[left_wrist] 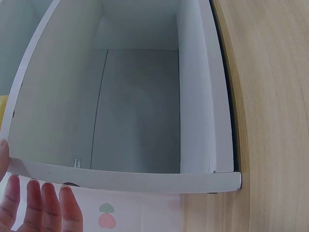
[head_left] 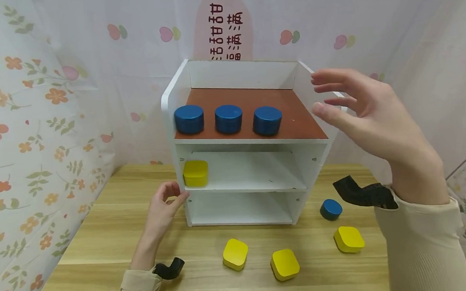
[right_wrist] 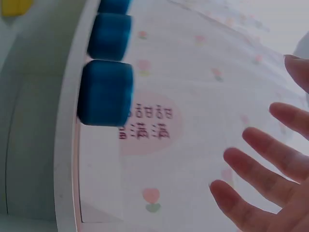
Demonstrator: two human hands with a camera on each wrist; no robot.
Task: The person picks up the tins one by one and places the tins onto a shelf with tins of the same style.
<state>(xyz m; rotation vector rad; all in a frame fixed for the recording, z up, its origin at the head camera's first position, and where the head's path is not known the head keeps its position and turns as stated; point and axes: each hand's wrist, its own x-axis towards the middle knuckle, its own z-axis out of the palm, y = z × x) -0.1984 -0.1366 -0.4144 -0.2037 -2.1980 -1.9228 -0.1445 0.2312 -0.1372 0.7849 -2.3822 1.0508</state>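
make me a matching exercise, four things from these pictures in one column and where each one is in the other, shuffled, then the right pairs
Things
1. left hand
2. right hand
3. row of blue cylinders
4. lone blue cylinder

Places
A. on the brown top
B. raised, holding nothing
C. on the wooden table
D. at the left edge of the white unit

Pairs: 1-D, 2-B, 3-A, 4-C
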